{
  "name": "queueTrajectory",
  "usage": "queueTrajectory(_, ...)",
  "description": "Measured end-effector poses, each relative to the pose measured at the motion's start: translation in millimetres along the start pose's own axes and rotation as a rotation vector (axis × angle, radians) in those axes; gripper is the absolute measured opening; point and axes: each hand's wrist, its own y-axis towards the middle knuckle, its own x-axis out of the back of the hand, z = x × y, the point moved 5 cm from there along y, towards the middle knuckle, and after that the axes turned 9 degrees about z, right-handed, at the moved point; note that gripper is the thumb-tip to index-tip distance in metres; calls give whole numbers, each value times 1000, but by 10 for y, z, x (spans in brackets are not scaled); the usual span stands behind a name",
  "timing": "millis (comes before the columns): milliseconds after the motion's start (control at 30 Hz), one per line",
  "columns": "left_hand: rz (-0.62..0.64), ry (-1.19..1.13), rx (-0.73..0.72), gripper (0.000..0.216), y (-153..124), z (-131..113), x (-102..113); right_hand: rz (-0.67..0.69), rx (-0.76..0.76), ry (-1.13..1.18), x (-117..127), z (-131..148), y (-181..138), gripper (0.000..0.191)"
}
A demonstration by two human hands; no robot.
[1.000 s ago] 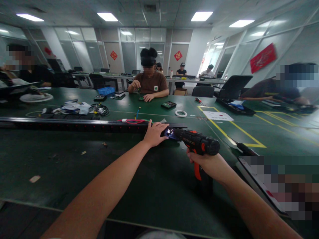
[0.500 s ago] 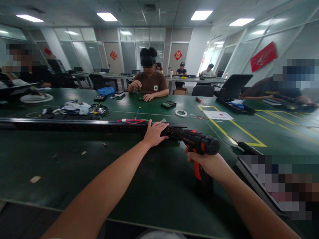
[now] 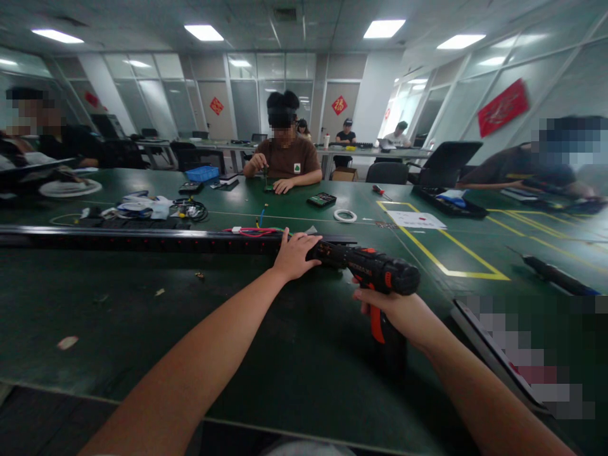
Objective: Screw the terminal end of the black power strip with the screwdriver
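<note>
A long black rail [image 3: 213,244] lies across the table from the left edge to the middle. My left hand [image 3: 295,256] grips its right end, with the fingers over the top and the thumb on the near side. My right hand [image 3: 394,307] is wrapped around the handle of a black and orange cordless drill [image 3: 380,269]. The drill lies level, its chuck pointing left at the rail's end beside my left hand. The bit and the spot it meets are hidden. Red wires [image 3: 256,232] run along the rail's far side.
Small brass-coloured pieces [image 3: 200,276] lie in front of the rail. Cables and bags [image 3: 147,206] sit behind it. A white ring [image 3: 344,216], a paper sheet [image 3: 418,220] and a slim black tool [image 3: 560,273] are rightward. A co-worker [image 3: 285,158] sits opposite.
Both my hands, the drill and the rail look nearly unmoved. The slim black tool on the right has shifted further right, away from the yellow tape corner.
</note>
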Motion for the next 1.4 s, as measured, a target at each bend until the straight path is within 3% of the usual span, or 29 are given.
queueTrajectory(367,-8,-14,-5,63,-4,-10,6,54,-33,147,-62,15,-14,33)
queueTrajectory(1400,-11,-11,-7,64,-3,-5,-1,76,-1,121,-65,1,2,18)
